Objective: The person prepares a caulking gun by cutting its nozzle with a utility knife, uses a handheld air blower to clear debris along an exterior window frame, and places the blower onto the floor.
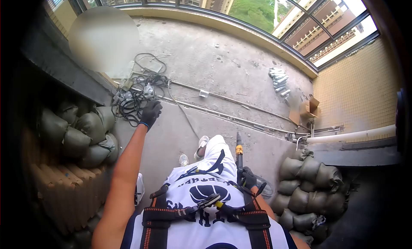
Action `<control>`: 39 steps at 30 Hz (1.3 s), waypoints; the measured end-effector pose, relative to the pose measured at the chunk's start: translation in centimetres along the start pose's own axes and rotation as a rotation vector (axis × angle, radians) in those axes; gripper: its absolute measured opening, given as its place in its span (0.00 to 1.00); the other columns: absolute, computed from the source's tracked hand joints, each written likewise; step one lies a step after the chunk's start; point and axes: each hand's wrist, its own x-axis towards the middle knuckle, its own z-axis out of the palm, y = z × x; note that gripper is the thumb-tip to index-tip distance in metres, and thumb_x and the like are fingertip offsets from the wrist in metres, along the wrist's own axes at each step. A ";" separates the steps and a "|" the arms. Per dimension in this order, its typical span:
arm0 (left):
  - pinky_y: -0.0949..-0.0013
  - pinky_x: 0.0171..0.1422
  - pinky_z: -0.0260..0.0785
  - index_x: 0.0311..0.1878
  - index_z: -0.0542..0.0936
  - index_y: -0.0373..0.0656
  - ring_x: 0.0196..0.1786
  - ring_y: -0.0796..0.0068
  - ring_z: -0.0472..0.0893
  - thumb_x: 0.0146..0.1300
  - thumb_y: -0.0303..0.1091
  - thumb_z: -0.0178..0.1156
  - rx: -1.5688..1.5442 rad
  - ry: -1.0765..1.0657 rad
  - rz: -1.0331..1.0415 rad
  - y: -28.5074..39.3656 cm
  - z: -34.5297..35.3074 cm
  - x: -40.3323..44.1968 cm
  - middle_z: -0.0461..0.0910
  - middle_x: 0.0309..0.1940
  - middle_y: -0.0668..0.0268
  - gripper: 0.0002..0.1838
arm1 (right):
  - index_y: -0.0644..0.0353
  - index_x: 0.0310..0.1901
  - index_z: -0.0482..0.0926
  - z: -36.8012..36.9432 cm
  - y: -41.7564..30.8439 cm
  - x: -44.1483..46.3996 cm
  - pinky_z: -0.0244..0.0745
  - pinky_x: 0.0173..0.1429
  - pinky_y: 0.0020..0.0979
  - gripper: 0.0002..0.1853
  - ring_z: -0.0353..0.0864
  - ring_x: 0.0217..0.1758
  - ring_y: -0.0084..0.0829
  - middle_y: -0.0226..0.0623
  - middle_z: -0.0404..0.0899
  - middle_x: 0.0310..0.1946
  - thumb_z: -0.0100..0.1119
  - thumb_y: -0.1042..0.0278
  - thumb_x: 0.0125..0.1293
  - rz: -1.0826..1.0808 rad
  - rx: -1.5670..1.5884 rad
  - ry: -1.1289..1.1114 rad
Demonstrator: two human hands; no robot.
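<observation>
My left hand (151,113), in a dark glove with a blue band at the wrist, is stretched forward above the floor. Its fingers are curled, with no held thing visible. Just beyond it lies a tangle of black cable (136,96) with clear plastic bags among the loops. At my right side, my gloved right hand (248,178) is closed round a long dark pole-shaped tool (239,156) wrapped with yellow tape. The tool points forward; its lower end is hidden by my body. A clear round plastic piece (267,190) is beside that hand.
Filled sacks are stacked at left (88,131) and right (309,182). Metal pipes (223,98) cross the concrete floor. Silvery cylinders (280,82) and an open cardboard box (310,108) lie farther off. A white pipe (352,134) runs along the right. Windows (296,21) line the far side.
</observation>
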 end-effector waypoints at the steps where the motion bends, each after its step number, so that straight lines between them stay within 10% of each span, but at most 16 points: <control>1: 0.72 0.38 0.73 0.52 0.80 0.39 0.36 0.76 0.81 0.69 0.37 0.60 0.035 -0.056 0.098 4.0 1.2 2.4 0.82 0.38 0.65 0.14 | 0.62 0.51 0.85 -0.3 3.5 4.7 0.79 0.35 0.31 0.18 0.84 0.33 0.26 0.34 0.85 0.32 0.66 0.66 0.59 0.027 0.108 0.016; 4: 0.67 0.57 0.73 0.55 0.78 0.33 0.49 0.68 0.82 0.71 0.36 0.59 0.342 -0.142 0.365 11.2 2.7 7.3 0.83 0.45 0.58 0.17 | 0.67 0.46 0.85 0.2 5.6 11.9 0.80 0.40 0.30 0.16 0.84 0.35 0.29 0.36 0.84 0.37 0.67 0.66 0.59 -0.040 0.081 -0.161; 7: 0.67 0.52 0.74 0.51 0.80 0.36 0.45 0.68 0.84 0.70 0.36 0.60 0.444 -0.047 0.414 7.5 1.7 12.8 0.84 0.40 0.57 0.14 | 0.52 0.46 0.85 2.4 2.2 19.0 0.77 0.47 0.31 0.12 0.81 0.40 0.27 0.32 0.83 0.37 0.63 0.60 0.63 -0.007 -0.471 -0.182; 10: 0.63 0.40 0.72 0.37 0.82 0.36 0.32 0.68 0.80 0.65 0.37 0.61 0.588 0.146 0.056 -0.8 -1.3 13.5 0.82 0.29 0.61 0.11 | 0.54 0.47 0.83 3.1 -4.2 23.0 0.76 0.46 0.30 0.15 0.80 0.40 0.25 0.33 0.82 0.36 0.63 0.56 0.64 0.109 -0.552 -0.152; 13: 0.60 0.46 0.76 0.45 0.83 0.48 0.37 0.63 0.84 0.65 0.44 0.60 0.506 0.161 -0.896 -11.7 -6.3 11.3 0.85 0.35 0.61 0.13 | 0.56 0.49 0.82 2.7 -9.3 28.4 0.76 0.48 0.30 0.15 0.80 0.42 0.25 0.34 0.83 0.39 0.61 0.59 0.65 0.251 0.005 -0.240; 16: 0.55 0.54 0.80 0.60 0.81 0.55 0.47 0.59 0.87 0.71 0.48 0.52 1.473 -0.675 -0.478 -17.2 -7.9 8.5 0.86 0.50 0.59 0.19 | 0.55 0.53 0.82 2.1 -16.2 31.4 0.76 0.51 0.30 0.17 0.80 0.46 0.25 0.33 0.82 0.44 0.61 0.65 0.62 0.024 0.050 -0.107; 21: 0.55 0.49 0.79 0.53 0.83 0.53 0.43 0.58 0.87 0.68 0.48 0.56 1.228 -0.683 -0.705 -13.2 -5.1 16.2 0.87 0.45 0.58 0.17 | 0.65 0.52 0.84 2.8 -28.7 34.9 0.76 0.48 0.30 0.20 0.81 0.42 0.25 0.34 0.85 0.40 0.66 0.62 0.62 0.000 0.168 0.094; 25: 0.56 0.43 0.78 0.46 0.85 0.50 0.39 0.56 0.86 0.65 0.49 0.60 1.661 -1.038 -0.094 -10.2 -1.4 36.4 0.87 0.41 0.58 0.16 | 0.67 0.53 0.83 4.0 -33.1 41.5 0.77 0.49 0.31 0.20 0.81 0.43 0.24 0.37 0.85 0.42 0.67 0.64 0.63 -0.155 0.140 0.257; 27: 0.55 0.44 0.77 0.44 0.86 0.47 0.40 0.55 0.86 0.62 0.48 0.61 1.519 -0.691 -0.231 -8.9 1.7 50.3 0.87 0.40 0.55 0.16 | 0.66 0.56 0.82 4.7 -35.5 44.3 0.78 0.51 0.31 0.21 0.82 0.44 0.26 0.36 0.85 0.43 0.66 0.66 0.62 -0.074 0.076 0.282; 29: 0.53 0.49 0.75 0.42 0.86 0.41 0.44 0.54 0.86 0.58 0.47 0.63 0.765 0.051 -0.398 -6.1 5.7 63.8 0.87 0.41 0.49 0.19 | 0.65 0.59 0.80 6.3 -37.4 46.9 0.78 0.54 0.31 0.23 0.82 0.45 0.29 0.35 0.84 0.45 0.65 0.70 0.62 -0.018 0.374 0.259; 33: 0.56 0.63 0.74 0.55 0.81 0.39 0.56 0.50 0.83 0.62 0.44 0.62 0.935 -0.040 0.045 18.4 22.0 80.8 0.84 0.52 0.45 0.23 | 0.60 0.53 0.82 7.1 -37.7 50.8 0.78 0.39 0.31 0.17 0.82 0.35 0.28 0.35 0.83 0.41 0.64 0.71 0.62 0.040 0.325 0.289; 39: 0.60 0.54 0.77 0.61 0.77 0.38 0.47 0.57 0.86 0.66 0.43 0.63 0.652 -0.251 0.577 46.3 45.4 94.8 0.86 0.45 0.50 0.25 | 0.52 0.36 0.82 5.8 -36.3 58.1 0.77 0.31 0.35 0.03 0.81 0.28 0.32 0.34 0.82 0.31 0.62 0.67 0.63 0.373 0.842 0.143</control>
